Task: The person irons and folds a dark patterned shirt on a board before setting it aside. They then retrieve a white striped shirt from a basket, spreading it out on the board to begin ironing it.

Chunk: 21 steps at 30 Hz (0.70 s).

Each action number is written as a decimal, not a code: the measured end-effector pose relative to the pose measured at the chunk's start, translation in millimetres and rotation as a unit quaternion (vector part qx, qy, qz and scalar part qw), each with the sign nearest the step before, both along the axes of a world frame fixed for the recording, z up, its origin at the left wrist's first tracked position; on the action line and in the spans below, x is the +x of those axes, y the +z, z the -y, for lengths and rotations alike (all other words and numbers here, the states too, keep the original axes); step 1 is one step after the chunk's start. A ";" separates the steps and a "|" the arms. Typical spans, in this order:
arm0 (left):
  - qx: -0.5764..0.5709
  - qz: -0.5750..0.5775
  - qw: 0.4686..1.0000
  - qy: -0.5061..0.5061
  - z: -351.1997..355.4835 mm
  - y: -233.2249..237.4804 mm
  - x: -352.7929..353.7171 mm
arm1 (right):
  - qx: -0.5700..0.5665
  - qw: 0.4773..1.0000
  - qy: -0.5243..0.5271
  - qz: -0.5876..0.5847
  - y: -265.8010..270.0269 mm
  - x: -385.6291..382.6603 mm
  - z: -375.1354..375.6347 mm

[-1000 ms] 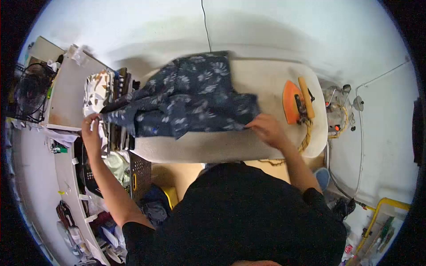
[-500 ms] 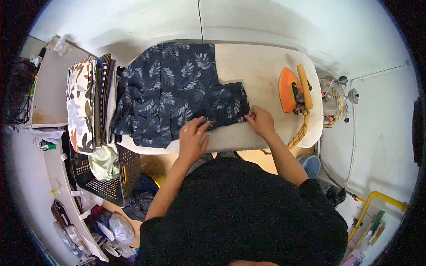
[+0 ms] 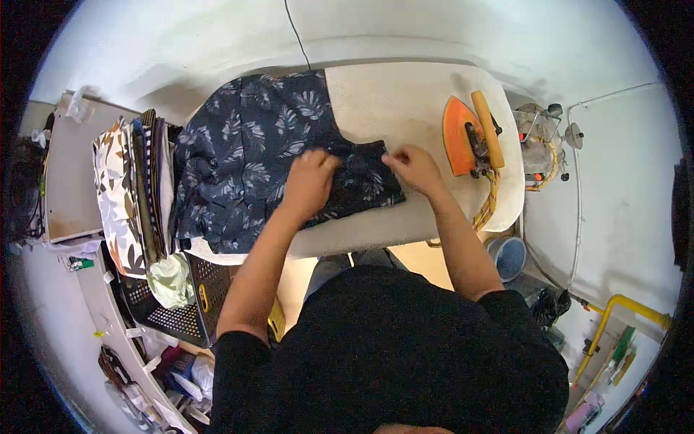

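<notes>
Smoothing step: left hand (image 3: pixel 309 177) spread on navy floral shirt (image 3: pixel 238 159), right hand (image 3: pixel 413 165) pinching its hem on ironing board (image 3: pixel 405 98). Next calls for taut, flat cloth.

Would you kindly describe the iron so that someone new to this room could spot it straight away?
Start at the padded ironing table in the middle of the view, whose left part the dark floral garment covers. On its bare right end, just beyond the right hand, lies the iron. Its orange sole and tan handle set it apart from everything nearby.
</notes>
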<state>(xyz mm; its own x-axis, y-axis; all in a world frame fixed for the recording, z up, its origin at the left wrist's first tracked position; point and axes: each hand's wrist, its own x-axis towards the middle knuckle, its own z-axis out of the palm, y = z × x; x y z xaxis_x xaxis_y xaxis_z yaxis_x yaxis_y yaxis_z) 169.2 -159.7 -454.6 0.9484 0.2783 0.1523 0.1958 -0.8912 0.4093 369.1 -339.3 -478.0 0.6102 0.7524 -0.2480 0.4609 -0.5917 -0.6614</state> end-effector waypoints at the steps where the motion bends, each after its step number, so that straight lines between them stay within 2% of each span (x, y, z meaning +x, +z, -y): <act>1: 0.021 0.023 0.999 -0.017 -7.6 5.9 18.6 | 0.047 0.998 -0.040 0.027 -5.0 1.5 -10.1; 3: 0.041 0.045 0.997 -0.037 -22.6 3.7 50.0 | 0.030 0.997 -0.050 0.050 -2.4 0.4 -27.7; 5: 0.124 0.016 0.988 -0.090 -35.5 -7.8 70.8 | 0.011 0.996 -0.055 0.072 -5.8 1.9 -34.5; 6: 0.122 0.014 0.988 -0.091 -40.1 -8.1 75.9 | 0.027 0.996 -0.058 0.067 -10.2 2.5 -35.8; 9: 0.174 -0.018 0.982 -0.073 -52.8 -10.0 79.0 | 0.074 0.992 -0.060 0.084 -19.8 4.1 -38.0; 11: 0.199 -0.032 0.979 -0.009 -60.1 -14.0 77.0 | 0.106 0.987 -0.061 0.108 -22.3 6.3 -39.6; 13: 0.202 -0.026 0.979 0.020 -56.8 -14.1 74.4 | 0.172 0.972 -0.064 0.148 -18.9 6.2 -45.8; 14: 0.208 -0.024 0.977 0.049 -53.6 -14.9 74.2 | 0.171 0.972 -0.065 0.147 -18.8 6.4 -49.8; 16: 0.212 -0.023 0.974 0.078 -44.8 -20.0 72.3 | 0.146 0.961 -0.039 0.233 -21.3 8.8 -57.5; 18: 0.231 0.064 0.961 0.134 -30.8 -25.8 69.7 | 0.129 0.962 -0.034 0.237 -22.2 10.4 -60.7; 19: 0.230 0.064 0.962 0.135 -20.1 -27.7 65.9 | 0.114 0.963 -0.029 0.241 -22.8 11.6 -61.5; 21: 0.124 0.012 0.989 0.081 5.0 -32.6 55.3 | 0.110 0.962 -0.023 0.247 -25.0 12.6 -61.5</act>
<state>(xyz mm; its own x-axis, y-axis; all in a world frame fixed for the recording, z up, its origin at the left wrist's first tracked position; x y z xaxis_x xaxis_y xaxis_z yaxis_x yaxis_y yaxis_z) 224.5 -164.7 -487.2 0.8899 0.3767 0.2574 0.3361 -0.9228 0.1884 381.7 -277.8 -503.0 0.6468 0.7225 0.2443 0.7280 -0.4895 -0.4800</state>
